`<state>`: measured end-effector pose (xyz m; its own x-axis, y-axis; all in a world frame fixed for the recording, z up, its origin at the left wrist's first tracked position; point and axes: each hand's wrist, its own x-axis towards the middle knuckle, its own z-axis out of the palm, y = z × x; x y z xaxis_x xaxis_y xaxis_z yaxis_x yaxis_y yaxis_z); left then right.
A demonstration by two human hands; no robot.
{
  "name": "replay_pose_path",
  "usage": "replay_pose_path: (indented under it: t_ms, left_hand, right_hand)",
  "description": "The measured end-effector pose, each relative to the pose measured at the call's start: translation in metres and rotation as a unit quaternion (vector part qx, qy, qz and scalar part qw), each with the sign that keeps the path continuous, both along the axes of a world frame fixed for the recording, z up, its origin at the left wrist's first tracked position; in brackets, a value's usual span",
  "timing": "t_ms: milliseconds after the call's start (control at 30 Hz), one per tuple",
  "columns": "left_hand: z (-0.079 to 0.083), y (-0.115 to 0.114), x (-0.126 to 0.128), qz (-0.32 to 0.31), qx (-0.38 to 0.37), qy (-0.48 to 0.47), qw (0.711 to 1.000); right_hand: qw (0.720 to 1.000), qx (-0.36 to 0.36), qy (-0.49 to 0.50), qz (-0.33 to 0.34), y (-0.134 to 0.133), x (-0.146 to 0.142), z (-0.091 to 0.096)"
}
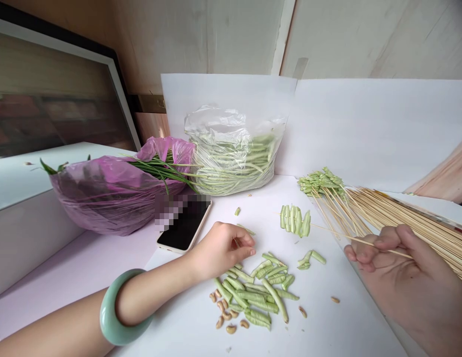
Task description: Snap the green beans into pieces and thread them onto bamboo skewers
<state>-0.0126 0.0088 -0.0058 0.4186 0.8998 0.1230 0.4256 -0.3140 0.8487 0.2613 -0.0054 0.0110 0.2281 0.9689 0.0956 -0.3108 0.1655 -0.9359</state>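
Observation:
My right hand (405, 267) is closed on a thin wooden skewer (337, 233), held palm up between thumb and fingers. Several short green bean pieces (296, 220) are threaded side by side on the skewer's far end, above the white surface. My left hand (229, 248), below a green bangle (107, 310), hovers at the upper left of a pile of cut green bean pieces (255, 295). Its fingers are curled, with a small gap to the thumb; nothing shows between them. Small brown curved seeds (231, 328) lie along the pile's lower left.
Finished bean skewers (322, 182) lie at the back right beside many bare skewers (402, 215). A phone (184, 225) rests left of my left hand. Behind it are a purple bag (111, 198) with green stalks and a clear bag (234, 153) of long beans.

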Motion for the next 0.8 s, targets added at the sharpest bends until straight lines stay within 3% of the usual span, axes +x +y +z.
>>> replay_pose_path:
  t_ms: [100,233,667,800]
  left_hand:
    - [0.007,0.001,-0.004,-0.053,0.096,0.125,0.986]
    - [0.014,0.001,-0.007,-0.141,0.156,0.177,0.961]
    - [0.021,0.001,-0.014,-0.243,0.170,0.204,0.933]
    - [0.023,0.001,-0.012,-0.209,0.149,0.161,0.953]
  right_hand:
    - [1.000,0.001,-0.006,0.018,-0.002,0.001,-0.002]
    - [0.998,0.002,-0.021,0.055,-0.002,0.001,-0.006]
    - [0.997,-0.003,-0.038,0.070,0.000,0.000,-0.008]
    - [0.997,0.000,-0.037,0.061,-0.002,-0.001,-0.009]
